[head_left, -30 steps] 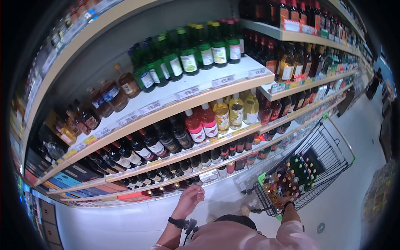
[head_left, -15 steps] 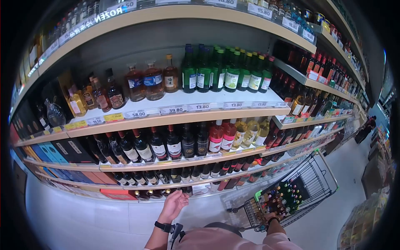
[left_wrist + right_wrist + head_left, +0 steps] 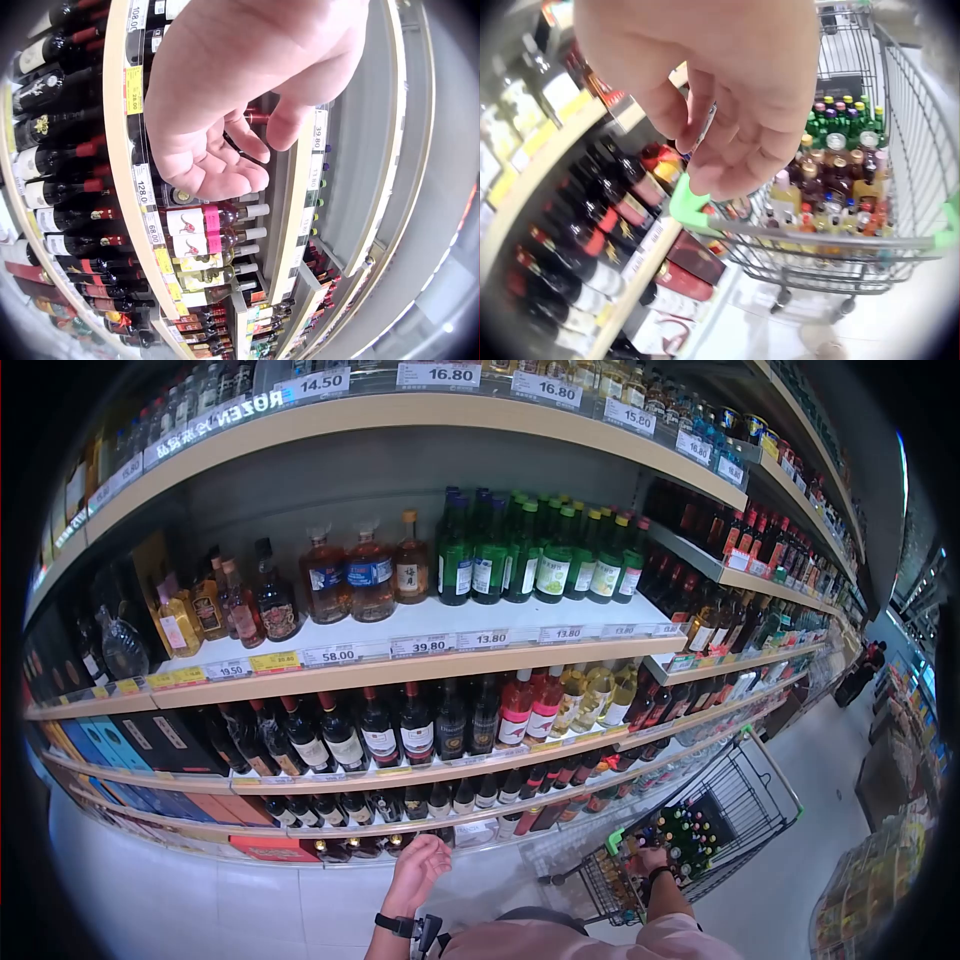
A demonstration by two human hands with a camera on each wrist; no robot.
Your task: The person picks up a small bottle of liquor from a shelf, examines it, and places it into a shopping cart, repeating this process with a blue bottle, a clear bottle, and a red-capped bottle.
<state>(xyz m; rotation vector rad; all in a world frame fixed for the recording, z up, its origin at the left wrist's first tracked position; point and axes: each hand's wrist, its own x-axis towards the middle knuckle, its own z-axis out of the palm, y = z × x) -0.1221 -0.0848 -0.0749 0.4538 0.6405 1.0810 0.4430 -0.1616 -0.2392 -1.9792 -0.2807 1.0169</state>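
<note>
My left hand [image 3: 420,863] is raised in front of the lower wine shelves, its fingers loosely curled and holding nothing. In the left wrist view the hand [image 3: 247,90] overlaps pink-labelled bottles [image 3: 196,221] behind it, with no contact visible. My right hand [image 3: 652,860] is low over the near end of a wire shopping cart [image 3: 745,800]. The right wrist view has this hand [image 3: 712,90] with bent fingers above the cart's green corner [image 3: 691,206]; whether a fingertip touches it is unclear. Beyond it, many bottles [image 3: 840,180] stand inside the cart.
Shelves [image 3: 400,665] of bottles curve across the front and right: green bottles [image 3: 550,565], amber bottles [image 3: 370,575] and wine bottles [image 3: 415,730]. Pale floor [image 3: 240,905] lies below. Goods displays [image 3: 870,880] line the far right, with a person [image 3: 862,672] in the distance.
The head view has turned, so the shelves sit further right and more level than a second ago. Both hands appear further left, and my left hand remains loosely curled and unloaded.
</note>
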